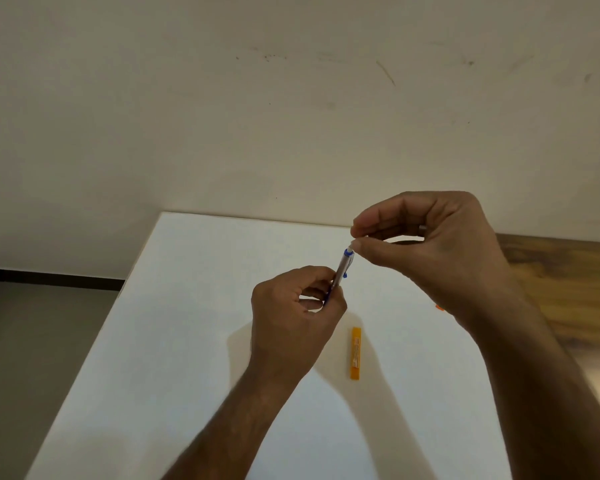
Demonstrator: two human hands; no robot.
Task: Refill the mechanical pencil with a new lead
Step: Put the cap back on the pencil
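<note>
My left hand (300, 306) grips the lower barrel of a silver and blue mechanical pencil (342, 268), which points up and to the right above the white table (187, 341). My right hand (426, 244) pinches thumb and forefinger together at the pencil's white top end (350, 251); whether a lead or the cap is between the fingertips is too small to tell. An orange lead case (355, 353) lies flat on the table below my hands, apart from both.
A small orange piece (439, 307) peeks out on the table by my right wrist. A wooden surface (568, 289) adjoins the white table on the right. The wall stands behind; the floor (42, 327) drops away on the left.
</note>
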